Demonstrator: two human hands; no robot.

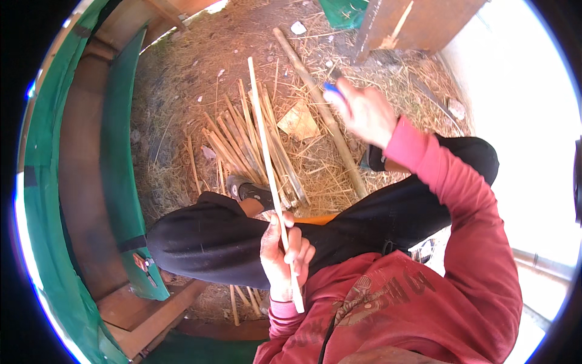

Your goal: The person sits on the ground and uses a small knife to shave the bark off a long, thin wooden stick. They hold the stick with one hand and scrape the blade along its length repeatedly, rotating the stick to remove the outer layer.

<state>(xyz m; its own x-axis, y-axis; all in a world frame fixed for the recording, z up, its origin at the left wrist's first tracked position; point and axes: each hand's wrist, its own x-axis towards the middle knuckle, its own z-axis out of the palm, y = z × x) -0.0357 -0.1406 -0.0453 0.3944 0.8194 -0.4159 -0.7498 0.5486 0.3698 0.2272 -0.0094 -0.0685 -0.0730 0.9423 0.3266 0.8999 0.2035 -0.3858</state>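
My left hand (284, 258) is closed around a long, thin strip of pale split wood (262, 133), above my lap. The strip runs from near my sweatshirt up past the bundle on the ground, its far end free. My right hand (371, 115) is raised to the right, well apart from the strip. Its fingers are wrapped around a small knife (332, 91) with a blue handle; a short dark part, seemingly the blade, shows beyond it, blurred. Several split strips (233, 142) lie in a loose pile in front of my left shoe (250, 189).
A long round pole (318, 100) lies slantwise on the straw-strewn ground, beside a flat yellowish piece (299, 121). Green-covered boards (121, 151) stand along the left. A brown wooden panel (418, 24) is at the far right. More sticks (236, 303) lie behind my left leg.
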